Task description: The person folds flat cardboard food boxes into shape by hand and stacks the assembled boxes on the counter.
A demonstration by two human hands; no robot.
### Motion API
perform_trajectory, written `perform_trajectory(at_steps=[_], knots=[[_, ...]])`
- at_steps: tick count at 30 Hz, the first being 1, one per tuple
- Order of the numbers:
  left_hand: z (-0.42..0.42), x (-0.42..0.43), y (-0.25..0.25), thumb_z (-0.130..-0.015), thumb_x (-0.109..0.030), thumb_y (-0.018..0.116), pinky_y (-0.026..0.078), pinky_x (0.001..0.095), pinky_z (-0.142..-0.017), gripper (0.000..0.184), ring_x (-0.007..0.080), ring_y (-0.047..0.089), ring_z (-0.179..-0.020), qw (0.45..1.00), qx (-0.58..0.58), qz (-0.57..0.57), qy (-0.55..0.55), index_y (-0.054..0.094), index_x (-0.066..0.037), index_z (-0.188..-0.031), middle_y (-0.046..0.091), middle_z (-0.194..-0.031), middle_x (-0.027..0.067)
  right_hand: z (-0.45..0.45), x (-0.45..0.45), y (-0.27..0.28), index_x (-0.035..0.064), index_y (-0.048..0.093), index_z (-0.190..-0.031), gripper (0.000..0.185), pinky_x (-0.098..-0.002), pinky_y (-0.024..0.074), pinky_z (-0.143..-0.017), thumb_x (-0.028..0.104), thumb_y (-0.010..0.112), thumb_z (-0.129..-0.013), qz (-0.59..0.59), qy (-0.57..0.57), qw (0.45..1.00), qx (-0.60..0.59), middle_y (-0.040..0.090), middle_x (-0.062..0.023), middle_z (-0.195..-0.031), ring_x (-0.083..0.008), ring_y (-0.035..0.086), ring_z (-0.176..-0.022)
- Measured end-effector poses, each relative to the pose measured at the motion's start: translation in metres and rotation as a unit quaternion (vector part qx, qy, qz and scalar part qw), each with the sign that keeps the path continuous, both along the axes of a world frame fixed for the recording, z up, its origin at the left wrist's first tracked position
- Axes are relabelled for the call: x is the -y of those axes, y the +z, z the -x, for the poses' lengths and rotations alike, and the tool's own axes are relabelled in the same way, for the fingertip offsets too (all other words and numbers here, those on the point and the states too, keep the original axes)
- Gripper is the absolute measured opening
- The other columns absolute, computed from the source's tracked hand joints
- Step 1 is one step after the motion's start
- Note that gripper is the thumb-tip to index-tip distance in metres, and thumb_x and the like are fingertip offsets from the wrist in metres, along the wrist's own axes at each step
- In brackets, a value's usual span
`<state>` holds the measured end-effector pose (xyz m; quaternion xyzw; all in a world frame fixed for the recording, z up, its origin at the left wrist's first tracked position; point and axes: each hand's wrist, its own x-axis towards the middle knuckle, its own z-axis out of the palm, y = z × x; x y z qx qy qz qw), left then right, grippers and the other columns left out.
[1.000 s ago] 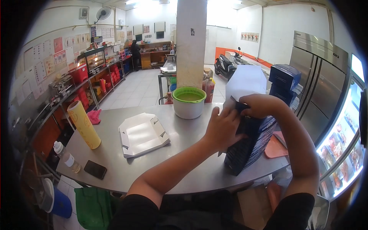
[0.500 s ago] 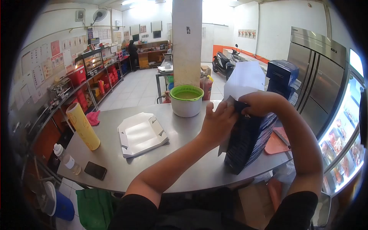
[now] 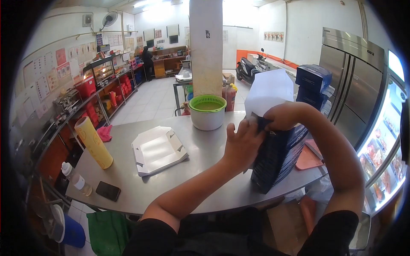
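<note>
A dark blue cardboard box (image 3: 277,160) with a white inside stands on the steel table at the right, its white flap (image 3: 270,91) raised. It seems to be the front one of a stack of similar folded cardboard. My right hand (image 3: 285,116) reaches over from the right, fingers closed on the box's upper corner. On the left side of the same corner, my left hand (image 3: 243,144) is curled against the cardboard edge. Its fingertips are partly hidden by the box. Left of my arms lies a pile of folded white box trays (image 3: 158,149).
The steel table (image 3: 205,187) carries a white pot with a green basket (image 3: 207,112), a yellow film roll (image 3: 94,143), a bottle (image 3: 77,179), a phone (image 3: 108,191) and a pink tray (image 3: 308,158). Blue boxes (image 3: 313,83) are stacked behind. A person (image 3: 147,64) stands far back.
The white flap and my right hand have shifted slightly left. My left fingers have curled a little closer to the box corner. The camera view has moved slightly.
</note>
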<state>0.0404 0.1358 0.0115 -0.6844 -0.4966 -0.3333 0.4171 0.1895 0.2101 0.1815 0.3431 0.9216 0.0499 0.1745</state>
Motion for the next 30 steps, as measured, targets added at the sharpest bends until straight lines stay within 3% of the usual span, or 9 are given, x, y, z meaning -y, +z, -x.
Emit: perform_trajectory(at_steps=[6,10,13,16,19,25,30], knots=[[0.004,0.001,0.003,-0.083,-0.025,0.072,0.028,0.0526,-0.099,0.026,0.0211,0.047,-0.126,0.998,0.029,0.048,-0.028,0.075,-0.032,-0.107,0.061,-0.122,-0.0042,-0.018,0.009,0.022,0.0008,0.069,-0.118,0.042,-0.0451,0.0511,-0.099,0.038,0.063,-0.100,-0.039,0.019,0.992,-0.115,0.072,-0.0235,-0.114,-0.0409,0.068,-0.109],[0.018,-0.003,0.021,-0.084,-0.021,0.070,0.027,0.0525,-0.100,0.018,0.0198,0.047,-0.125,0.997,-0.007,0.061,-0.056,0.077,-0.033,-0.096,0.061,-0.119,-0.0092,-0.036,0.015,0.047,0.0008,0.068,-0.125,0.043,-0.0398,0.0536,-0.093,0.036,0.064,-0.102,-0.020,-0.013,0.972,-0.232,0.073,-0.0175,-0.108,-0.0284,0.071,-0.099],[0.039,-0.004,0.036,-0.084,-0.018,0.069,0.026,0.0514,-0.102,0.017,0.0197,0.047,-0.125,0.992,-0.066,0.039,-0.098,0.077,-0.032,-0.091,0.060,-0.116,-0.0097,-0.059,0.012,0.062,0.0004,0.065,-0.131,0.042,-0.0321,0.0548,-0.086,0.032,0.064,-0.104,0.023,-0.017,0.925,-0.380,0.073,-0.0097,-0.104,-0.0142,0.067,-0.092],[0.064,-0.001,0.057,-0.084,-0.017,0.069,0.026,0.0501,-0.105,0.015,0.0204,0.046,-0.127,0.980,-0.094,0.067,-0.160,0.076,-0.030,-0.089,0.060,-0.116,-0.0085,-0.088,-0.008,0.059,0.0014,0.064,-0.127,0.031,-0.0304,0.0554,-0.081,0.025,0.062,-0.106,0.068,-0.004,0.822,-0.566,0.071,-0.0060,-0.099,-0.0110,0.066,-0.087],[0.078,0.005,0.073,-0.085,-0.016,0.072,0.024,0.0523,-0.108,0.017,0.0204,0.044,-0.134,0.976,-0.118,0.106,-0.151,0.075,-0.032,-0.089,0.062,-0.120,-0.0105,-0.110,-0.030,0.049,0.0023,0.063,-0.127,0.029,-0.0284,0.0545,-0.080,0.023,0.060,-0.108,0.027,-0.043,0.777,-0.628,0.071,-0.0047,-0.099,-0.0098,0.065,-0.086],[0.070,0.008,0.067,-0.089,-0.015,0.071,0.019,0.0543,-0.115,0.020,0.0217,0.040,-0.144,0.977,-0.162,0.094,-0.100,0.074,-0.030,-0.100,0.064,-0.122,-0.0092,-0.111,-0.049,0.015,0.0015,0.061,-0.130,0.032,-0.0300,0.0540,-0.081,0.025,0.059,-0.108,-0.009,-0.061,0.768,-0.638,0.071,-0.0055,-0.102,-0.0102,0.064,-0.087],[0.052,0.020,0.062,-0.087,-0.013,0.072,0.019,0.0540,-0.117,0.021,0.0219,0.041,-0.145,0.986,-0.131,0.062,-0.085,0.074,-0.026,-0.104,0.066,-0.123,-0.0085,-0.089,-0.009,0.020,0.0014,0.061,-0.132,0.036,-0.0305,0.0542,-0.082,0.028,0.060,-0.108,-0.009,0.018,0.764,-0.645,0.071,-0.0060,-0.104,-0.0109,0.064,-0.089]])
